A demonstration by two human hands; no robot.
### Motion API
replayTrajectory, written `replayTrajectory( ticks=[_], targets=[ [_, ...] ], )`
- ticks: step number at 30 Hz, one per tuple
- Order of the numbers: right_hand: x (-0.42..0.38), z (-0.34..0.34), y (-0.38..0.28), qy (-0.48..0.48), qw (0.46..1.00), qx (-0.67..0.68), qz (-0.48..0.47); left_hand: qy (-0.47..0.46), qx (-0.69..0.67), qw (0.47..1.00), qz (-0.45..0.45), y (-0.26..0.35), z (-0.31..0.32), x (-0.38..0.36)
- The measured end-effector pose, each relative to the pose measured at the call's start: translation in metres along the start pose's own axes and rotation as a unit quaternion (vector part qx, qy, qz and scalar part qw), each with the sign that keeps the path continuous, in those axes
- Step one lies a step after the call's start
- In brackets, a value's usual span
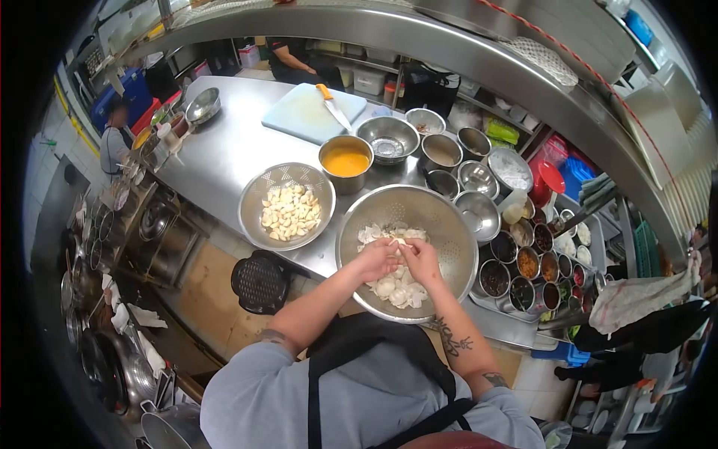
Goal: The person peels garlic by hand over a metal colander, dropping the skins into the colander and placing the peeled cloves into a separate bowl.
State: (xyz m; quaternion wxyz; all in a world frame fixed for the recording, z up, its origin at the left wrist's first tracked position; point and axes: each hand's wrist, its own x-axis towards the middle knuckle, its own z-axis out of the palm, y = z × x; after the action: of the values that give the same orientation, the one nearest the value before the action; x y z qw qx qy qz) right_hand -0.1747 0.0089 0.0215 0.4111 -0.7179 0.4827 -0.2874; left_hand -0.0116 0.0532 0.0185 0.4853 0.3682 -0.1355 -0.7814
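Observation:
Both my hands are over a large perforated steel colander [458, 239] that holds pale garlic bulbs, cloves and papery skins [400, 290]. My left hand [378, 260] is closed, its fingertips pinching a small pale garlic clove [396, 242] together with my right hand [421, 262]. The fingers of both hands meet around it and partly hide it. To the left stands a smaller colander [250, 212] with many peeled garlic cloves [290, 212] in it.
Behind the colanders are a pot of orange liquid [345, 159], a steel bowl [388, 140] and a knife [334, 107] on a cutting board [299, 114]. Containers of ingredients [528, 263] crowd the right. A black stool [259, 283] stands below the counter. Two people are farther off.

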Motion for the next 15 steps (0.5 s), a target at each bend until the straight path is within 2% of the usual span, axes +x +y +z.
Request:
replayTrajectory(
  ticks=[4,10,13,15],
  targets=[
    [-0.001,0.015,0.022,-0.004,0.985,0.172,0.015,-0.032,-0.040,0.998,0.026,-0.005,-0.005,0.009],
    [-0.011,0.003,0.014,-0.050,0.977,0.189,0.088,-0.029,0.006,1.000,0.000,-0.006,-0.003,0.014],
    [-0.003,0.002,0.027,-0.056,0.996,0.056,-0.030,-0.011,0.011,1.000,0.000,-0.004,0.000,0.011],
    [-0.003,-0.005,0.021,-0.055,0.996,-0.022,-0.063,-0.007,-0.001,1.000,-0.004,-0.008,-0.001,0.009]
  ],
)
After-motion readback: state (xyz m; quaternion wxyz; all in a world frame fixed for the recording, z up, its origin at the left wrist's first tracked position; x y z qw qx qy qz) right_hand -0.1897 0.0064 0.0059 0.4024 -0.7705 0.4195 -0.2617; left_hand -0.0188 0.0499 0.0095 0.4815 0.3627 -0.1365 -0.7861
